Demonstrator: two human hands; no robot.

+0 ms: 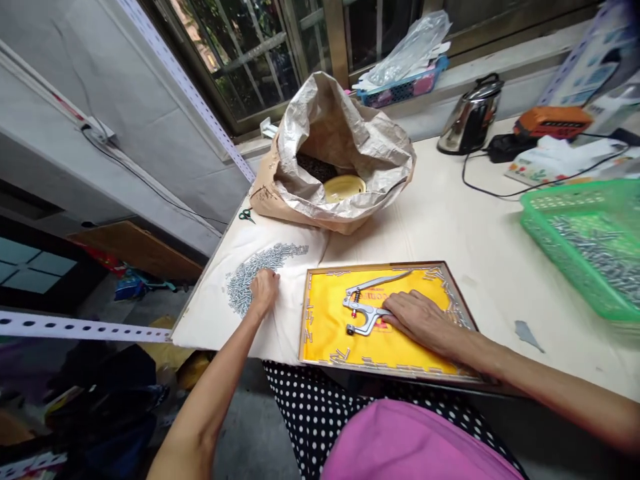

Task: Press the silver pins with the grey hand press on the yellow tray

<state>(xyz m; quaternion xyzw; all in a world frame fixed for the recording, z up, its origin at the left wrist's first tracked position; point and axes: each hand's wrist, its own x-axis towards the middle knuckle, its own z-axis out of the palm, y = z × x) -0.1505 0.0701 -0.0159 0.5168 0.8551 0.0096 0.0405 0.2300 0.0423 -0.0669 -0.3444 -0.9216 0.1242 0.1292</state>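
Observation:
My left hand [265, 291] rests at the right edge of a heap of small grey metal pieces [243, 277] on the white cloth. Its fingers are curled closed, and whatever they hold is hidden. My right hand [415, 317] is wrapped around the lower handle of silver snap pliers [367, 313]. The pliers lie over a shallow tray [303, 320] lined in yellow, with their upper handle raised and the jaws apart, pointing left. Small metal pieces [340, 355] are scattered along the tray's edges.
Behind the tray stands an open paper sack [310, 207] with a yellow bowl [345, 189] inside. Small green scissors [247, 215] lie left of it. On the right are a green basket [560, 273] of metal pieces, a kettle [473, 113] and a cable [500, 195].

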